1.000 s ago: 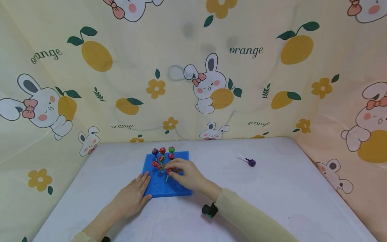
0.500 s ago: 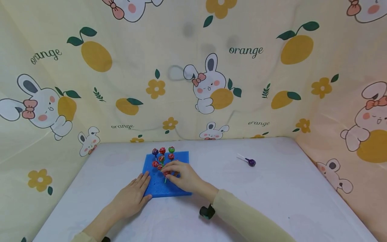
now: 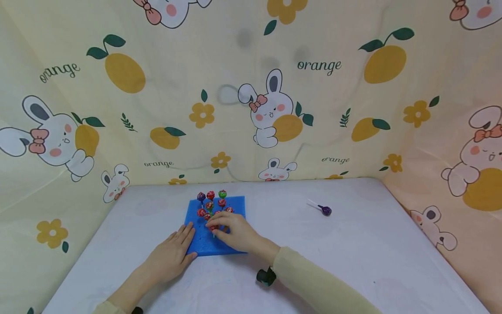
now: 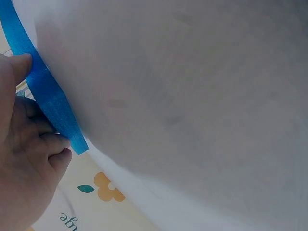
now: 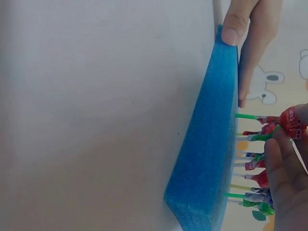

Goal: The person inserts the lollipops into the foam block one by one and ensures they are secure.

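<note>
A blue foam block (image 3: 219,247) lies on the table, with several wrapped lollipops standing in it on their sticks. My left hand (image 3: 172,255) rests along its left edge, fingers straight; the left wrist view shows the thumb (image 4: 21,67) against the block's side. My right hand (image 3: 239,234) is over the block's middle and pinches a red lollipop (image 5: 288,121) by its wrapped head. That lollipop's green stick (image 5: 246,116) meets the foam's top face in the right wrist view. Behind it stand other lollipops, among them a purple one (image 3: 201,196) and a green one (image 3: 222,194).
A single purple lollipop (image 3: 326,211) lies on the white tabletop (image 3: 353,253) to the right of the block. A patterned cloth backdrop (image 3: 251,65) rises behind and at both sides. A dark wrist camera (image 3: 266,276) hangs under the right sleeve.
My right hand has shifted a little left and down with the red lollipop, uncovering another red lollipop at the block's right. The left hand has stayed put.
</note>
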Demonstrator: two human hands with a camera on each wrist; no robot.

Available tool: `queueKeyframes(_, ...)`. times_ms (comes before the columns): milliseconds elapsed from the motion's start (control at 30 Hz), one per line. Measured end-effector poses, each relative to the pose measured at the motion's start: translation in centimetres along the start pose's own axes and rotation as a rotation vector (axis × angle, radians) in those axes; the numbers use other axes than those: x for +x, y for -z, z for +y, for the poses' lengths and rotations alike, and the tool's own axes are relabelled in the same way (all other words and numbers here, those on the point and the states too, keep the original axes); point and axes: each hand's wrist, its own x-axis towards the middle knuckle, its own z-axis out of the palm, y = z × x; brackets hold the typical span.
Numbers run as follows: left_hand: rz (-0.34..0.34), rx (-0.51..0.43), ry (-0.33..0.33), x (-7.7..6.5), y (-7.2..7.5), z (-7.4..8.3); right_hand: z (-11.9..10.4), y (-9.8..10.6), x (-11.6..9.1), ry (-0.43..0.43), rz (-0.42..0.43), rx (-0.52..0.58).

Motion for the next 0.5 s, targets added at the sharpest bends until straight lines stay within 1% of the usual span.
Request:
queueKeyframes(167,0.000,-0.003,-0.001,-0.01,0.02,0.01,-0.26,-0.08,-0.09,-0.014,-0.007,0.010)
queueKeyframes(500,-0.005,-0.008,-0.004,-0.06,0.13,0.05,0.24,-0.40,-0.07,-0.002,-0.002,0.012)
